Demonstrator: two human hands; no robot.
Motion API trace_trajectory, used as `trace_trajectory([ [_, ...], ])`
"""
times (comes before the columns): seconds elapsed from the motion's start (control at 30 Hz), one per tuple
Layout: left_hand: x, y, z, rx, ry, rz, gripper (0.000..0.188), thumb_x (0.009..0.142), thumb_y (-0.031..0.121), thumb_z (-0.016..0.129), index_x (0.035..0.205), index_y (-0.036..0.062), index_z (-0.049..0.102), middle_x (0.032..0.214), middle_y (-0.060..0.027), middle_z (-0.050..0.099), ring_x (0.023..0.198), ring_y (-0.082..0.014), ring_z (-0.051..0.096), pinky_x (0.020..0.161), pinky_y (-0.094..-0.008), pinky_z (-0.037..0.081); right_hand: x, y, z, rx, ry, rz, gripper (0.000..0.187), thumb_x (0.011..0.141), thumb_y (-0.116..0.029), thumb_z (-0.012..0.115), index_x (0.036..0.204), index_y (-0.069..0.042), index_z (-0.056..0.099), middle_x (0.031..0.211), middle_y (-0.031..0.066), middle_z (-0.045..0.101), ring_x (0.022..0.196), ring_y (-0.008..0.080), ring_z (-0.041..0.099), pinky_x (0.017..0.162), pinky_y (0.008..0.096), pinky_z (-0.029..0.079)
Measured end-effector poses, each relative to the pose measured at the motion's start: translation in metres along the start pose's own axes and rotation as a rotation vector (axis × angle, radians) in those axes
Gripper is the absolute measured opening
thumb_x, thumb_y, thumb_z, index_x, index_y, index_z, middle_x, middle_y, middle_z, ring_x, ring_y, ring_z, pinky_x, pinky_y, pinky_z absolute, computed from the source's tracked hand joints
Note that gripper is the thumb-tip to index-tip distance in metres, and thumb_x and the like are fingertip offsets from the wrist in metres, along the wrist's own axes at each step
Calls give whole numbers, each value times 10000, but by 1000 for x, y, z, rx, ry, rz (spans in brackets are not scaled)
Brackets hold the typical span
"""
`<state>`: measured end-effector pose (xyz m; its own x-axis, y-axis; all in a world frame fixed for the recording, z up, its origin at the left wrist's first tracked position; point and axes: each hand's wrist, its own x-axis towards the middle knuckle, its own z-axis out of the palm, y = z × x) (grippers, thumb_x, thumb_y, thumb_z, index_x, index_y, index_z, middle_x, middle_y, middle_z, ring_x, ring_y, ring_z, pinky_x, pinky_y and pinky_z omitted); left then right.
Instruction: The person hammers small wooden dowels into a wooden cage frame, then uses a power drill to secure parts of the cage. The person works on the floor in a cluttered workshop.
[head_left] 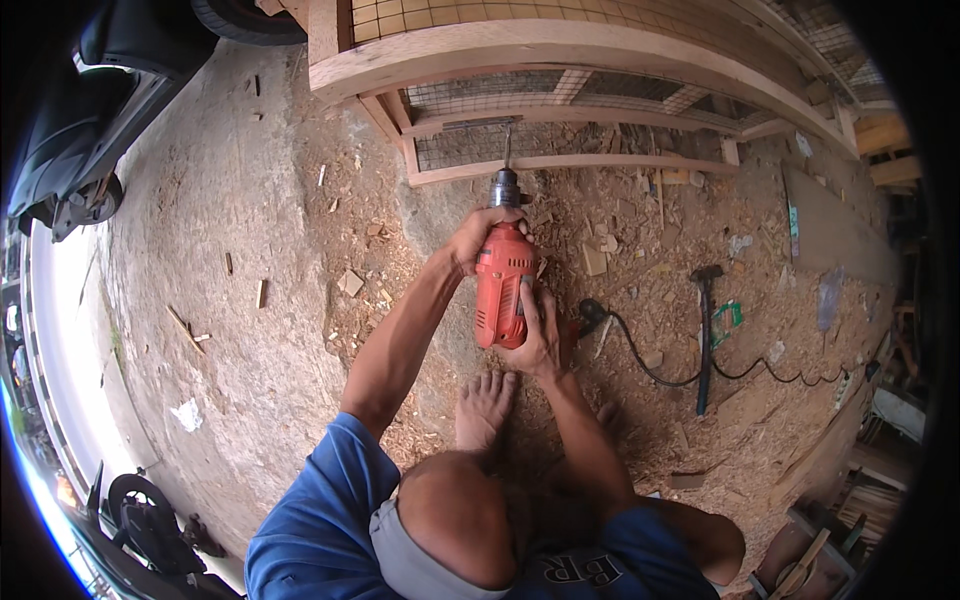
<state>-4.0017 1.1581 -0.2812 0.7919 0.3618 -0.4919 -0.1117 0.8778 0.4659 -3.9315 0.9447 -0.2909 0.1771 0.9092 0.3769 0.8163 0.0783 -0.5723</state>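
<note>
A red corded power drill (505,285) is in both my hands, its black chuck and long thin bit pointing away from me. My left hand (480,238) wraps round the front of the drill body, just behind the chuck. On the drill's rear right side, my right hand (536,335) grips it with fingers lying along the casing; the trigger is hidden. The bit reaches over the lower rail of a wooden frame with wire mesh (570,163). Whether the tip touches wood, I cannot tell.
A hammer (706,340) lies on the ground to the right, across the black power cord (640,365). Wood chips and offcuts (594,260) litter the floor near my bare foot (484,410). Motorbikes (150,520) stand at the left. Wood pieces are piled at the right edge.
</note>
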Motion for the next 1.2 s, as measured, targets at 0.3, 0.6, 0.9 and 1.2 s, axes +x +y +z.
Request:
trace_trajectory([
  [0.3, 4, 6, -3, 31, -7, 30, 157, 893, 117, 649, 987, 1, 597, 854, -104, 685, 817, -237, 701, 774, -397, 610, 3, 5, 6, -4, -13, 15, 1142, 646, -401, 916, 1552, -55, 315, 1310, 292, 493, 1095, 458, 594, 858, 508, 546],
  [0.6, 6, 9, -1, 42, -44, 45, 349, 889, 113, 639, 1204, 12, 531, 869, -93, 669, 832, -240, 687, 799, -413, 599, 4, 10, 7, -22, -8, 6, 1146, 633, -393, 928, 1551, -68, 324, 1280, 281, 500, 1097, 458, 582, 863, 515, 537],
  [0.9, 16, 3, -14, -20, -106, 22, 456, 864, 119, 636, 1291, 8, 518, 884, -105, 676, 867, -256, 700, 843, -424, 588, 0, 19, 6, -83, -125, 43, 1159, 626, -394, 930, 1575, -136, 317, 1319, 278, 486, 1032, 455, 627, 732, 496, 566],
  [1.2, 18, 3, -19, -12, -95, -19, 592, 858, 114, 646, 1406, 4, 451, 884, -98, 656, 886, -263, 690, 860, -421, 572, 1, 16, 12, -84, -69, 11, 1151, 635, -397, 919, 1580, -158, 308, 1298, 253, 499, 988, 436, 645, 636, 466, 574],
])
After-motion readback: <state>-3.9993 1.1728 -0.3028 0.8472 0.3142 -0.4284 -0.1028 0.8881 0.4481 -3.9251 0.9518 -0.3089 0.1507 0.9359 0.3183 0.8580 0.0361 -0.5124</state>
